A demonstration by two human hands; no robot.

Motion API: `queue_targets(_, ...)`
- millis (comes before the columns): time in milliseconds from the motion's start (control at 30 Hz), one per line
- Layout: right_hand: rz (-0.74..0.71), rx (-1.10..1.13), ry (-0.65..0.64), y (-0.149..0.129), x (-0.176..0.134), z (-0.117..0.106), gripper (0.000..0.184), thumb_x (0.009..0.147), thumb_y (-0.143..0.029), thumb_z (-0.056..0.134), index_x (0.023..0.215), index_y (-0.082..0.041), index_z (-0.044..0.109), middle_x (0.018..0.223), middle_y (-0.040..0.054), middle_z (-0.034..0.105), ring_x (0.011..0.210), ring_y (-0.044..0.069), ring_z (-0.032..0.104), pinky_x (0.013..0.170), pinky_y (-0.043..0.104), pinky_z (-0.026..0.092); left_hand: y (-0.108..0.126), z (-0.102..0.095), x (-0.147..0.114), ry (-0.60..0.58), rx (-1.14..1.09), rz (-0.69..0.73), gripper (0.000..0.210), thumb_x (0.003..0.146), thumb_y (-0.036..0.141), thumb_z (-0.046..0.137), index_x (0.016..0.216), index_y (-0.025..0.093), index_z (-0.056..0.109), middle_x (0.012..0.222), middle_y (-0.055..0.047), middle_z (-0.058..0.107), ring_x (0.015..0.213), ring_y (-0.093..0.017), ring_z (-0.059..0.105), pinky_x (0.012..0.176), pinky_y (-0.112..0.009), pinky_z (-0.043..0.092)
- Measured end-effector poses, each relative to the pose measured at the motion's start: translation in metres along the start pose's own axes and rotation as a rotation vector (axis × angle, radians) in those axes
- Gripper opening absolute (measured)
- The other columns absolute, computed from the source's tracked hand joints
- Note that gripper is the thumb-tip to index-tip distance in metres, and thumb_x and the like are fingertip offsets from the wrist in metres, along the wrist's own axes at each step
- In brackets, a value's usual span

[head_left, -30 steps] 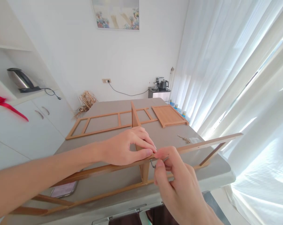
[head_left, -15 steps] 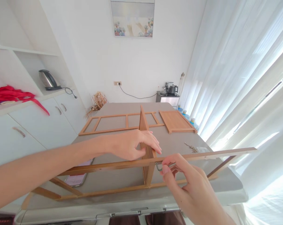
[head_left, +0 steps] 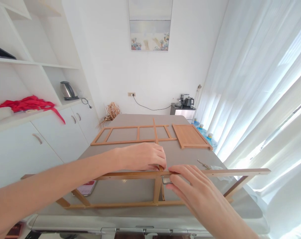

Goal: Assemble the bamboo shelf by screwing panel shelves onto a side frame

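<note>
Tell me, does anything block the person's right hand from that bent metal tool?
Nothing visible does: the right hand has the bent metal tool between its fingers, just below the upper wooden rail.

Upper centre: framed rectangular floral picture [head_left: 150, 30] hung on a white wall [head_left: 110, 66]. Left: steel-and-black electric kettle [head_left: 67, 90] and crumpled red fabric [head_left: 29, 103] on a white shelf unit [head_left: 57, 66]. Centre left: dried tan foliage [head_left: 112, 111]. Right of centre: low black-topped cabinet [head_left: 184, 114] bearing a black jug [head_left: 188, 102]. Right: long white curtains [head_left: 242, 93].
</note>
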State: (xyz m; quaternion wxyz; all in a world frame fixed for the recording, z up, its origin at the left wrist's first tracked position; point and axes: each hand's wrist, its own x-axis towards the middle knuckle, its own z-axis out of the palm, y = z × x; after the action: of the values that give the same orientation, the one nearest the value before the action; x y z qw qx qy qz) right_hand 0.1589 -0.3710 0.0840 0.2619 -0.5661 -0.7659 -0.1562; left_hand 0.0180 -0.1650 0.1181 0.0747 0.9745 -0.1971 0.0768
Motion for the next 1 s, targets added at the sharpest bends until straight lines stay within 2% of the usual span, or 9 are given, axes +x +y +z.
queue_targets(167, 0.041, 0.064, -0.079, 0.004, -0.001, 0.005, 0.016, 0.104, -0.021, 0.046, 0.091, -0.022, 0.057, 0.111, 0.0063, 0.066, 0.089, 0.017, 0.063, 0.075, 0.031, 0.052, 0.003, -0.001, -0.001, -0.053, -0.028, -0.041, 0.016, 0.094, 0.01, 0.059, 0.106, 0.02, 0.064, 0.101, -0.006, 0.072, 0.1, -0.018, 0.064, 0.117, -0.04, 0.034)
queue_targets(333, 0.032, 0.058, -0.085, 0.004, 0.0, 0.003, 0.018, 0.104, -0.019, 0.043, 0.094, -0.022, 0.058, 0.113, 0.0076, 0.065, 0.091, 0.017, 0.063, 0.076, 0.031, 0.052, -0.001, 0.006, -0.003, 0.032, -0.055, -0.086, 0.028, 0.086, 0.009, 0.068, 0.109, 0.023, 0.061, 0.111, -0.005, 0.07, 0.113, -0.019, 0.061, 0.122, -0.047, 0.026)
queue_targets(467, 0.022, 0.057, -0.067, 0.004, -0.002, 0.005, 0.019, 0.104, -0.02, 0.043, 0.093, -0.022, 0.058, 0.113, 0.0081, 0.065, 0.09, 0.018, 0.063, 0.077, 0.032, 0.051, -0.007, 0.016, -0.001, 0.065, 0.056, -0.074, 0.025, 0.087, 0.002, 0.058, 0.095, 0.024, 0.065, 0.094, 0.0, 0.068, 0.103, -0.017, 0.062, 0.125, -0.05, 0.019)
queue_targets(567, 0.029, 0.068, -0.035, 0.004, -0.004, 0.008, 0.019, 0.104, -0.02, 0.043, 0.092, -0.021, 0.057, 0.113, 0.0085, 0.064, 0.09, 0.017, 0.061, 0.079, 0.033, 0.05, -0.01, 0.024, 0.002, 0.09, 0.171, -0.01, 0.028, 0.087, -0.002, 0.052, 0.087, 0.024, 0.064, 0.082, 0.001, 0.066, 0.09, -0.017, 0.06, 0.123, -0.046, 0.024)
queue_targets(700, 0.021, 0.073, 0.005, 0.003, -0.007, 0.01, 0.018, 0.103, -0.019, 0.046, 0.09, -0.021, 0.057, 0.112, 0.0081, 0.064, 0.09, 0.017, 0.061, 0.079, 0.032, 0.05, -0.011, 0.028, 0.003, 0.077, 0.259, 0.047, 0.027, 0.087, -0.002, 0.049, 0.088, 0.023, 0.061, 0.085, -0.001, 0.066, 0.089, -0.018, 0.057, 0.115, -0.036, 0.035)
queue_targets(1000, 0.013, 0.071, 0.031, -0.003, -0.017, 0.01, 0.018, 0.102, -0.017, 0.047, 0.089, -0.021, 0.059, 0.112, 0.0089, 0.063, 0.091, 0.018, 0.061, 0.075, 0.031, 0.051, 0.004, 0.023, 0.001, 0.022, 0.384, 0.059, 0.028, 0.097, 0.002, 0.039, 0.09, 0.021, 0.059, 0.088, -0.003, 0.065, 0.088, -0.017, 0.056, 0.113, -0.036, 0.033)
